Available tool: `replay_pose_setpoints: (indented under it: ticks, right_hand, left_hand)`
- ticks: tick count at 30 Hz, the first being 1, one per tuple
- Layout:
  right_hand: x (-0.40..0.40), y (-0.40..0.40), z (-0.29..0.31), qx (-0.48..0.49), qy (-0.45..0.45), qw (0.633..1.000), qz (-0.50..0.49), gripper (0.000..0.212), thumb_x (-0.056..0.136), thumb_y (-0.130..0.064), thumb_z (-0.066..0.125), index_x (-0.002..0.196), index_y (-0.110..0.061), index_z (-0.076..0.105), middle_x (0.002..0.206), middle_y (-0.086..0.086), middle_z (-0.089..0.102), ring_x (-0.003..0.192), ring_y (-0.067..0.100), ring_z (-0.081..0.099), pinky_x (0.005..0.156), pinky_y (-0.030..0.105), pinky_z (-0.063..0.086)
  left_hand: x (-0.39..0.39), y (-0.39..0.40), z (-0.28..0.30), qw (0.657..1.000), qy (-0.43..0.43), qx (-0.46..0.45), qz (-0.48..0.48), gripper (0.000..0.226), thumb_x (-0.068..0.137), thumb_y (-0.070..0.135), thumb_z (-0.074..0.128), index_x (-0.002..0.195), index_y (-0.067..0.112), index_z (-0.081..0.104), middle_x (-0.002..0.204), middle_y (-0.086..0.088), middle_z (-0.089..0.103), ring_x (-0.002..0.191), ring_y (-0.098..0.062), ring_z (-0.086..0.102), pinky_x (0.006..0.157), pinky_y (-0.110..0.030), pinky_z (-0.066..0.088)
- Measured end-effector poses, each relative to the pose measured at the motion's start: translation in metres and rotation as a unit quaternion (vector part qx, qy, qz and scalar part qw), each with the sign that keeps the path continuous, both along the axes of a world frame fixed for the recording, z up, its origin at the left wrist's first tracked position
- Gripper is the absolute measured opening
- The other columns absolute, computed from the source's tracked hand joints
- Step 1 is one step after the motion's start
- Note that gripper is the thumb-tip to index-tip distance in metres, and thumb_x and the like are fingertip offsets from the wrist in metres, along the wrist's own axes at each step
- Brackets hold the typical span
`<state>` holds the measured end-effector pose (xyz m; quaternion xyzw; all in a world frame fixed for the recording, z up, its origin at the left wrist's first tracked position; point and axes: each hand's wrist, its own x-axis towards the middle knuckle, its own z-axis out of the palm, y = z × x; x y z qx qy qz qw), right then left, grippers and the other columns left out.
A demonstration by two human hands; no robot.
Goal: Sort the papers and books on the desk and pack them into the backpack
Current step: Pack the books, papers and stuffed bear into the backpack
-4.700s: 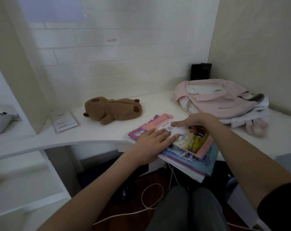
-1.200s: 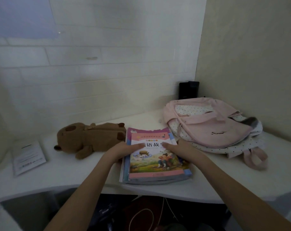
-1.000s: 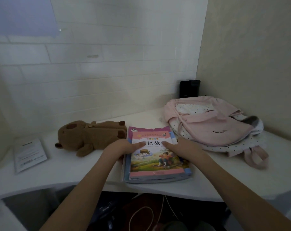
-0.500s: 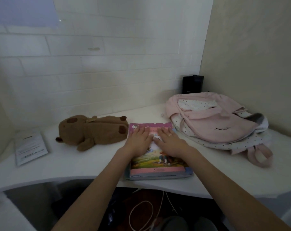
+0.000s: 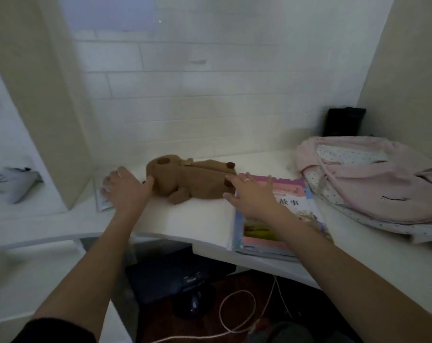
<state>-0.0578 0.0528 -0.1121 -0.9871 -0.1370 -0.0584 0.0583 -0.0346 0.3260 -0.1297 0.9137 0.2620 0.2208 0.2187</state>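
Note:
A squared-up stack of books (image 5: 296,206) with a colourful pink-edged cover lies on the white desk (image 5: 200,219) near its front edge. The pink backpack (image 5: 373,179) lies flat at the right, its polka-dot lining showing. A white paper leaflet (image 5: 102,201) lies at the far left, mostly hidden under my left hand (image 5: 124,190), whose fingers are spread over it and whose thumb touches the plush toy. My right hand (image 5: 250,195) hovers open over the stack's left top corner, holding nothing.
A brown plush toy (image 5: 192,179) lies between my hands. A black box (image 5: 343,121) stands in the back right corner. A cream partition (image 5: 49,107) bounds the desk on the left, with a grey object (image 5: 14,184) beyond. Cables and dark gear sit under the desk.
Both hands left the book stack. My left hand reached left past the plush toy onto the leaflet; my right hand lifted to the stack's left corner. The view turned left.

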Motion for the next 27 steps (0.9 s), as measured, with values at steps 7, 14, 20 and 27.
replay_pose_setpoints:
  ticks: [7, 14, 20, 27]
  right_hand:
    - [0.042, 0.059, -0.006, -0.010, 0.019, 1.000, 0.022, 0.077, 0.089, -0.058, 0.048, 0.151, -0.035, 0.007, 0.161, 0.005, 0.001, 0.147, 0.032, 0.001, 0.111, 0.068, 0.002]
    - [0.058, 0.081, -0.013, 0.022, -0.010, 1.000, -0.010, 0.091, 0.083, -0.053, 0.058, 0.152, -0.025, 0.004, 0.152, 0.014, 0.022, 0.137, 0.040, 0.022, 0.104, 0.059, 0.029]
    - [0.061, 0.089, -0.004, -0.036, -0.061, 0.997, 0.018, 0.066, 0.087, -0.041, 0.056, 0.141, -0.015, 0.030, 0.138, 0.018, 0.040, 0.127, 0.037, 0.035, 0.095, 0.054, 0.034]
    - [0.068, 0.109, 0.004, -0.047, -0.118, 0.991, 0.038, 0.036, 0.096, -0.012, 0.039, 0.131, -0.011, 0.036, 0.120, 0.016, 0.059, 0.109, 0.035, 0.054, 0.089, 0.046, 0.040]
  left_hand:
    - [0.009, 0.050, -0.029, 0.982, 0.184, 0.006, 0.029, 0.090, 0.087, 0.066, 0.037, 0.151, 0.008, 0.011, 0.153, -0.035, 0.004, 0.141, -0.053, 0.004, 0.115, -0.057, 0.001]
    - [0.007, 0.055, -0.003, 0.989, 0.072, -0.120, 0.041, 0.104, 0.074, 0.046, 0.073, 0.148, 0.008, 0.010, 0.149, -0.027, 0.024, 0.137, -0.044, 0.023, 0.110, -0.055, 0.023]
    - [0.006, 0.034, 0.010, 0.977, -0.009, -0.214, 0.019, 0.091, 0.072, 0.041, 0.074, 0.140, 0.005, 0.026, 0.140, -0.024, 0.036, 0.130, -0.042, 0.032, 0.101, -0.049, 0.035]
    - [0.000, -0.004, 0.020, 0.942, -0.061, -0.321, -0.071, 0.079, 0.067, 0.047, 0.067, 0.130, 0.005, 0.043, 0.128, -0.016, 0.054, 0.114, -0.034, 0.053, 0.094, -0.038, 0.045]
